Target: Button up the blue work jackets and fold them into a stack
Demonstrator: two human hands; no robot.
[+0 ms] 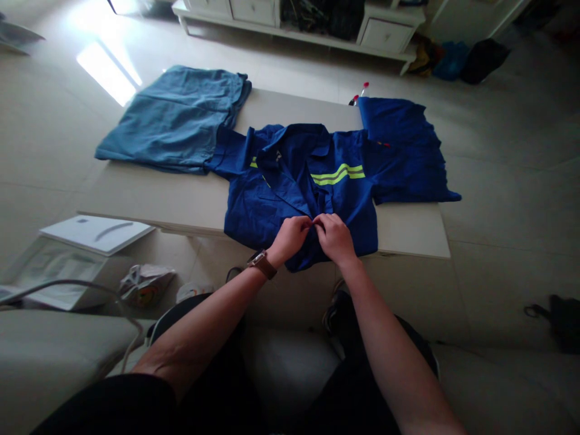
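A royal-blue work shirt [272,199] with yellow-green reflective stripes lies face up on a low beige table [181,199], its hem hanging over the near edge. My left hand [292,235], with a brown watch on the wrist, pinches the left front edge of the shirt near the lower middle. My right hand [334,237] pinches the right front edge right beside it. The fingertips of both hands meet at the shirt's opening. Both hands are closed on the fabric.
A lighter blue garment [176,118] lies folded at the table's far left. Another royal-blue piece [403,145] lies at the far right. A white cabinet [294,18] stands at the back. A white box [90,235] sits on the floor to the left.
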